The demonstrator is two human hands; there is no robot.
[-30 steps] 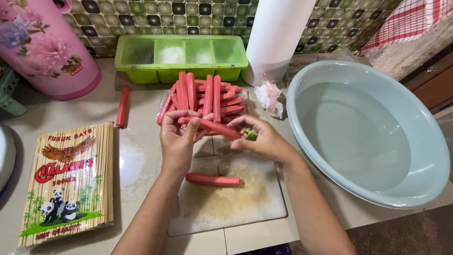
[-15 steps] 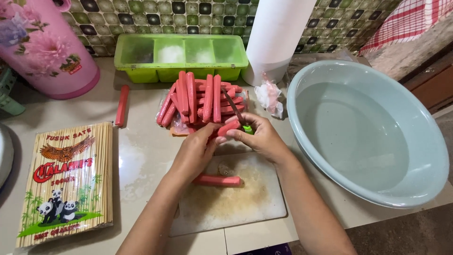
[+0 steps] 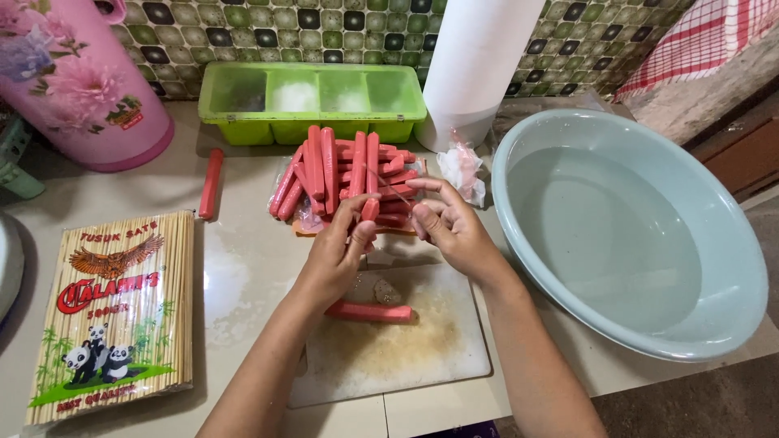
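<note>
My left hand (image 3: 337,251) grips a red sausage (image 3: 369,211) upright by its lower part, above the far edge of a white cutting board (image 3: 422,357). My right hand (image 3: 450,227) is beside it, fingers pinching a thin clear strip of casing that stretches from the sausage's top; a small knife seems tucked in this hand but is mostly hidden. Another sausage (image 3: 369,311) lies on the board below my hands. A pile of red sausages (image 3: 341,170) sits just beyond on the counter.
A large pale blue basin (image 3: 633,235) fills the right. A green divided tray (image 3: 312,97) and a white paper roll (image 3: 475,65) stand at the back, a pink jug (image 3: 73,81) at far left. A pack of bamboo skewers (image 3: 118,312) lies left; one loose sausage (image 3: 211,182) nearby.
The sausage lay sideways between both hands, then was turned upright in my left hand. My right hand has drawn a thin strip of casing away from its top.
</note>
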